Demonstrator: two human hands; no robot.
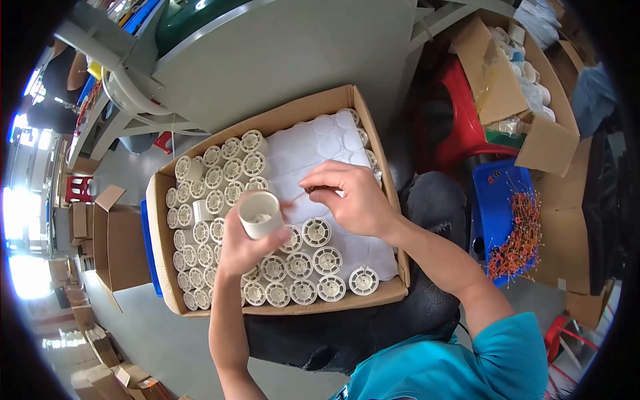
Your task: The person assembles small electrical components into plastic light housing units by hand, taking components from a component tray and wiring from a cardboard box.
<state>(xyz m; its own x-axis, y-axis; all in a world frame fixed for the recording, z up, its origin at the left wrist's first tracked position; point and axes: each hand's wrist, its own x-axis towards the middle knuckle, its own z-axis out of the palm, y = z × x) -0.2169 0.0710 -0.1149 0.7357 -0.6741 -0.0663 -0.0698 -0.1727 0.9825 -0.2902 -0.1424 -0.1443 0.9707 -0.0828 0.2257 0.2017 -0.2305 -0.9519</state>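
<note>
My left hand (240,252) is wrapped round a white plastic cylinder (262,227), its open end facing up and some pale inner parts visible inside. To the right of it, my right hand (357,200) pinches a small dark part with a thin reddish lead, blurred and partly hidden by the fingers. Both hands are above a shallow cardboard box (287,112) resting at my lap. Rows of white round plastic pieces (317,232) with spoked ends stand in the box. A white sheet (290,157) with circular marks covers part of the layer.
At the right, a blue bin (490,200) holds a heap of small orange-red wired parts (517,233). Behind it, a red stool (460,127) supports an open carton (500,87) of white pieces. A grey machine panel (293,53) rises ahead. Another person (59,87) is at far left.
</note>
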